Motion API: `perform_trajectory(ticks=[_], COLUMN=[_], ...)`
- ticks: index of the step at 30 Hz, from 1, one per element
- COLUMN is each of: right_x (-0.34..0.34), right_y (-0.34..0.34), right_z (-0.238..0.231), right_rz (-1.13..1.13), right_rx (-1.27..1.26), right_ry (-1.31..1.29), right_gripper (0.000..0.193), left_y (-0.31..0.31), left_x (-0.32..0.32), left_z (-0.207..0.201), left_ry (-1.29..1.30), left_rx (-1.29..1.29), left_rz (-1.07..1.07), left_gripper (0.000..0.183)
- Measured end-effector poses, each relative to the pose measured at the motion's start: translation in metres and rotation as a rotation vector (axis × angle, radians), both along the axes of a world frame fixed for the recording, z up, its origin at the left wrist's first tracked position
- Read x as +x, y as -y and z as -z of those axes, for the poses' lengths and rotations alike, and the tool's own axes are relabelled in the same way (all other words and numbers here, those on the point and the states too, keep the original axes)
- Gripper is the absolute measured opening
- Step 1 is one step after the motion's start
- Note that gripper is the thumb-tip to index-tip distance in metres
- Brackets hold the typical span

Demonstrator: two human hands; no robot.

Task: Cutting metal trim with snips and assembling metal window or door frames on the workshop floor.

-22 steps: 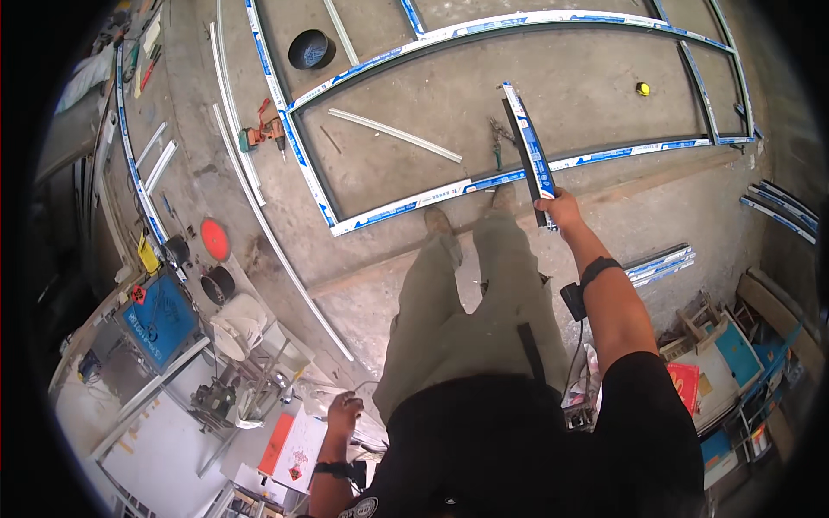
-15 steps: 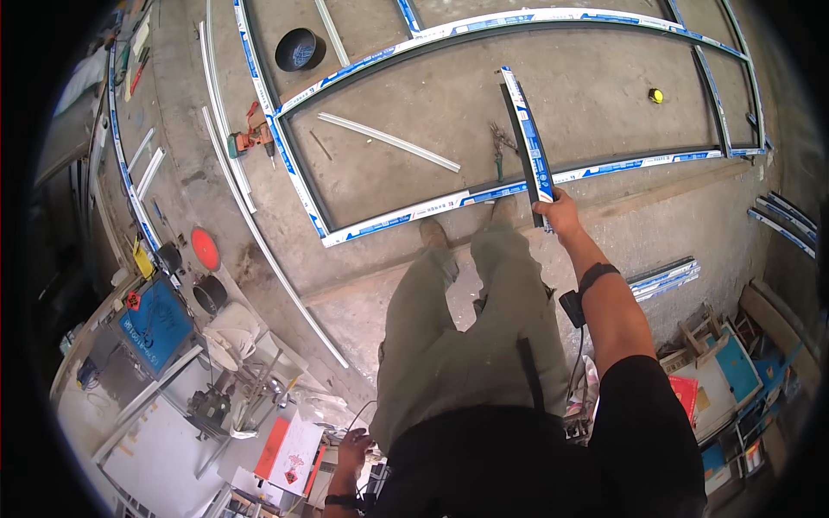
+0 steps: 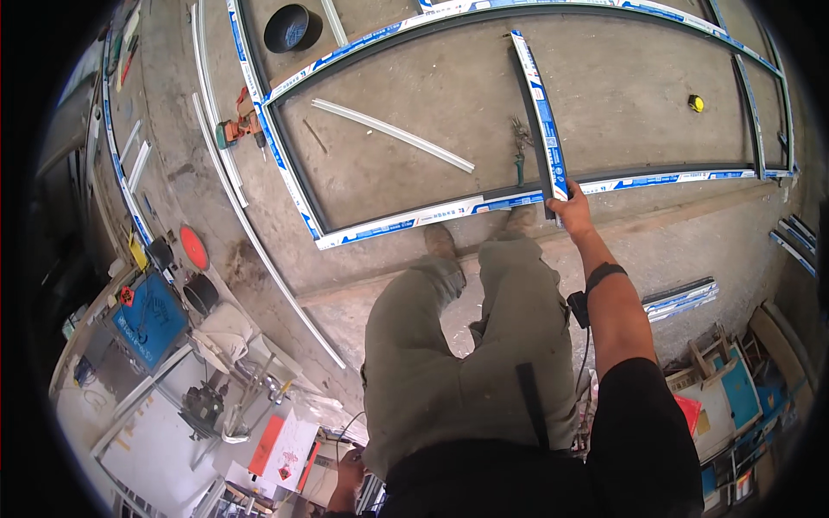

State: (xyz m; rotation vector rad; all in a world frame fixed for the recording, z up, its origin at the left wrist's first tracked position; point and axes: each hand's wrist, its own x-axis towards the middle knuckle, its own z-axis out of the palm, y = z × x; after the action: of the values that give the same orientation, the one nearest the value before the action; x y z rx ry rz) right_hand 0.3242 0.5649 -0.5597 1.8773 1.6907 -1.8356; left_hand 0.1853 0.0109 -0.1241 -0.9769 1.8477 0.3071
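My right hand [image 3: 572, 210] is closed around the near end of a short frame profile [image 3: 540, 112], dark-sided and covered in blue-and-white film. This piece points away from me, its near end over the front rail of a large frame [image 3: 397, 221] lying on the floor. Just left of the profile, pliers [image 3: 520, 151] with green handles lie inside the frame. Low in the picture, my left hand [image 3: 350, 470] hangs beside my left leg, near a white-and-red box [image 3: 285, 449]; its fingers are mostly hidden and dark.
A loose white strip [image 3: 393, 134] lies inside the frame, with a yellow tape measure [image 3: 695, 104] farther right. Left of the frame are a cordless drill [image 3: 240, 125] and long white strips [image 3: 259, 250]. A black bucket [image 3: 294, 28] stands far left. Stacked profiles [image 3: 680, 299] lie at right.
My right hand has moved slightly right with the short profile, whose far end now reaches farther toward the frame's far rail. The view has shifted a little; my left hand sits lower.
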Motion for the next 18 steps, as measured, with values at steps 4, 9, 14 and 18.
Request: perform_trajectory(ticks=[4,9,14,18], right_x=[-0.007,0.006,0.006,0.020], right_y=[-0.006,-0.005,-0.001,0.009], right_z=[-0.009,0.013,0.022,0.043], right_rz=[-0.207,-0.367,-0.420,-0.465], right_rx=[-0.043,0.127,0.043,0.053], right_ry=[0.205,0.684,0.772,0.780], right_gripper=[0.070,0.054,0.043,0.038], left_y=[-0.014,0.003,-0.022,-0.017], left_x=[-0.002,0.002,-0.005,-0.011], left_z=[-0.005,0.000,0.005,0.010], left_ry=[0.005,0.019,0.041,0.086], left_rx=[-0.047,-0.005,-0.077,-0.095], left_rz=[-0.007,0.028,0.060,0.187], left_gripper=[0.044,0.044,0.044,0.043])
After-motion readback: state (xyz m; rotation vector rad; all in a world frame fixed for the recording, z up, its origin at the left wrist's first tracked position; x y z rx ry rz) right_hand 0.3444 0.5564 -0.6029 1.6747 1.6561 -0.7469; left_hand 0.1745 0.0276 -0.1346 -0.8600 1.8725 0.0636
